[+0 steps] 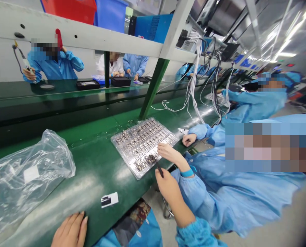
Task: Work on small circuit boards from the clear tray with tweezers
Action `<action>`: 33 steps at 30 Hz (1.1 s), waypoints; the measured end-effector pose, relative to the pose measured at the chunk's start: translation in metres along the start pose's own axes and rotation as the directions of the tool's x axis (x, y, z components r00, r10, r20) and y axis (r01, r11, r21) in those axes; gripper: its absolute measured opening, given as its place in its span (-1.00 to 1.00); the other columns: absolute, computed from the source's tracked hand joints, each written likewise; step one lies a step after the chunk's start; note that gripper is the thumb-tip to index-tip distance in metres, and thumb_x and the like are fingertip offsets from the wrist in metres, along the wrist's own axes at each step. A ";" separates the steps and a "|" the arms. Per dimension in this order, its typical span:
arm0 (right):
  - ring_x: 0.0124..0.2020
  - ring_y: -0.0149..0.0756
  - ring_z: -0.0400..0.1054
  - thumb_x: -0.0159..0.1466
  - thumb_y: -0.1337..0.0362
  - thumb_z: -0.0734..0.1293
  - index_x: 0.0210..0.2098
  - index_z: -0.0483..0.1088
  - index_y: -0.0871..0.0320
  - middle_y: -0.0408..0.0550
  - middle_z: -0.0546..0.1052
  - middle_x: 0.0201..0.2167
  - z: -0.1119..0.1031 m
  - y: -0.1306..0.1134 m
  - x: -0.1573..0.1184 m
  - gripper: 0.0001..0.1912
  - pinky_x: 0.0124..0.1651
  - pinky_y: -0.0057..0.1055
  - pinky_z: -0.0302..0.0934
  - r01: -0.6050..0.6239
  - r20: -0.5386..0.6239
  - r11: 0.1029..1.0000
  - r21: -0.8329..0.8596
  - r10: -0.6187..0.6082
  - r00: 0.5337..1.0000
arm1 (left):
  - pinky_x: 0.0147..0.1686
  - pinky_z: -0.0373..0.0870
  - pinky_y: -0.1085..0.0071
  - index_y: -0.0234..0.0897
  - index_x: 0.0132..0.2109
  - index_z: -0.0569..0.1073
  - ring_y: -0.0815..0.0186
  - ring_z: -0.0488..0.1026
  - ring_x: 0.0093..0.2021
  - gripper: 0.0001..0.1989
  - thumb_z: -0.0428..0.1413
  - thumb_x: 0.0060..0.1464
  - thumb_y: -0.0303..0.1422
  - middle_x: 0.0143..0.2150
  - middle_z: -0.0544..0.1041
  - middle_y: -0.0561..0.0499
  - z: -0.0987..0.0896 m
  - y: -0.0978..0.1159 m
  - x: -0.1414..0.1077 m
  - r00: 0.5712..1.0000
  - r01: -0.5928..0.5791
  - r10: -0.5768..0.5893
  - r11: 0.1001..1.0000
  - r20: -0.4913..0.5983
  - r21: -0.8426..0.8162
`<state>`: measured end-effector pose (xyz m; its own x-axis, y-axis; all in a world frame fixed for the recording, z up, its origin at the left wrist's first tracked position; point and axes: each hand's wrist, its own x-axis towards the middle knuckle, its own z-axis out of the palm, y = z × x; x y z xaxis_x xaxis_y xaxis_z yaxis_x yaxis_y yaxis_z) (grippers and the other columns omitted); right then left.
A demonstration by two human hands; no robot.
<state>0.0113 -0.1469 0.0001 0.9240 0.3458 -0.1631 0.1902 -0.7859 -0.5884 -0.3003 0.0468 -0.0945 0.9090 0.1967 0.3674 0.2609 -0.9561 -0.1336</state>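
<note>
Right hand (168,188) has fingers closed round dark tool (160,170) by near edge of tray (122,156) on bench (91,185). Left hand (71,230) flat, gripping nothing visible. Metal parts (144,147) fill most rows; remainder, can't tell.

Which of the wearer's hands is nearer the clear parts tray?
Right. The right hand is beside the tray, holding a dark tool; the left hand rests on the green table, farther away.

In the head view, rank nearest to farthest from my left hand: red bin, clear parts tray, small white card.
1. Small white card, right of your left hand
2. Clear parts tray, farther right and forward
3. Red bin, up high at back
</note>
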 end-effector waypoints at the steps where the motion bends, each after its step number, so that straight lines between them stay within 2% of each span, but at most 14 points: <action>1: -0.16 -0.17 0.32 0.25 0.14 0.04 -0.16 0.38 0.22 0.07 0.44 -0.19 0.003 0.001 -0.012 -0.60 -0.12 -0.33 0.15 0.002 0.030 1.000 0.009 -0.003 1.000 | -0.24 0.35 0.28 -0.26 -0.24 0.51 0.21 0.43 -0.25 -0.65 -0.18 0.11 -0.34 -0.23 0.51 -0.04 -0.003 0.001 0.003 0.999 -0.044 0.045 0.998 -0.026 0.048; 4: -0.12 -0.18 0.30 0.24 0.09 0.05 -0.16 0.37 0.17 0.00 0.45 -0.18 0.019 0.003 -0.044 -0.60 -0.10 -0.36 0.13 0.002 0.145 0.998 0.064 -0.012 0.989 | -0.22 0.32 0.25 -0.26 -0.27 0.51 0.20 0.42 -0.24 -0.62 -0.21 0.13 -0.36 -0.24 0.50 -0.05 -0.008 0.003 0.007 0.995 -0.087 0.092 0.990 -0.044 0.115; 8: -0.16 -0.26 0.32 0.23 0.10 0.10 -0.18 0.40 0.12 -0.06 0.47 -0.22 0.044 0.001 -0.079 -0.65 -0.13 -0.44 0.13 0.010 0.316 0.987 0.158 -0.060 0.947 | -0.20 0.29 0.27 -0.27 -0.25 0.51 0.22 0.41 -0.22 -0.59 -0.23 0.16 -0.26 -0.23 0.50 -0.03 -0.010 0.005 0.009 0.999 -0.014 0.017 0.997 -0.044 0.071; 11: -0.19 -0.29 0.33 0.22 0.15 0.12 -0.20 0.42 0.12 -0.08 0.48 -0.26 0.057 -0.002 -0.094 -0.68 -0.15 -0.47 0.12 0.031 0.394 0.977 0.210 -0.114 0.912 | -0.19 0.29 0.29 -0.32 -0.25 0.50 0.22 0.41 -0.21 -0.55 -0.22 0.16 -0.19 -0.24 0.50 -0.04 -0.012 0.007 0.010 0.998 0.044 -0.042 0.998 -0.041 0.052; 15: -0.20 -0.30 0.34 0.22 0.15 0.13 -0.21 0.42 0.14 -0.08 0.48 -0.26 0.062 -0.003 -0.103 -0.69 -0.15 -0.47 0.12 0.014 0.409 0.971 0.239 -0.114 0.905 | -0.16 0.28 0.29 -0.30 -0.22 0.49 0.23 0.40 -0.18 -0.55 -0.21 0.15 -0.16 -0.21 0.50 -0.02 -0.011 0.008 0.008 0.994 0.104 -0.104 0.995 -0.012 -0.012; 19: -0.18 -0.30 0.33 0.23 0.14 0.13 -0.20 0.41 0.14 -0.07 0.48 -0.25 0.062 -0.003 -0.108 -0.68 -0.14 -0.47 0.13 -0.012 0.435 0.965 0.262 -0.107 0.894 | -0.08 0.26 0.30 -0.26 -0.18 0.48 0.23 0.38 -0.12 -0.56 -0.19 0.12 -0.11 -0.17 0.48 -0.05 -0.006 0.006 0.001 0.974 0.207 -0.188 0.966 0.124 -0.157; 21: -0.16 -0.29 0.32 0.22 0.14 0.13 -0.19 0.41 0.14 -0.07 0.47 -0.23 0.064 -0.002 -0.111 -0.67 -0.14 -0.46 0.13 -0.023 0.457 0.968 0.249 -0.097 0.884 | -0.07 0.26 0.31 -0.25 -0.17 0.48 0.24 0.38 -0.11 -0.56 -0.18 0.12 -0.10 -0.16 0.48 -0.05 -0.005 0.007 0.000 0.965 0.234 -0.207 0.957 0.161 -0.172; 28: -0.10 -0.25 0.30 0.22 0.12 0.12 -0.13 0.38 0.18 -0.03 0.46 -0.16 0.077 0.003 -0.118 -0.63 -0.06 -0.42 0.12 -0.050 0.519 0.958 0.281 -0.108 0.848 | -0.17 0.32 0.29 -0.32 -0.23 0.50 0.21 0.40 -0.18 -0.57 -0.18 0.15 -0.17 -0.23 0.49 -0.07 -0.020 0.016 0.014 0.980 0.200 -0.200 0.980 0.016 -0.006; 33: -0.03 -0.19 0.26 0.21 0.08 0.10 -0.09 0.35 0.20 0.02 0.42 -0.09 0.080 0.008 -0.120 -0.57 -0.01 -0.36 0.11 -0.108 0.559 0.968 0.227 -0.039 0.828 | -0.14 0.31 0.27 -0.31 -0.20 0.49 0.18 0.39 -0.16 -0.63 -0.14 0.14 -0.22 -0.21 0.49 -0.09 -0.025 0.023 0.018 0.957 0.277 -0.272 0.960 0.104 -0.038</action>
<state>-0.1246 -0.1532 -0.0488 0.5726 0.6036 -0.5548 0.0094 -0.6815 -0.7318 -0.2860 0.0234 -0.0681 0.8325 0.4704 0.2925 0.4896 -0.8719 0.0087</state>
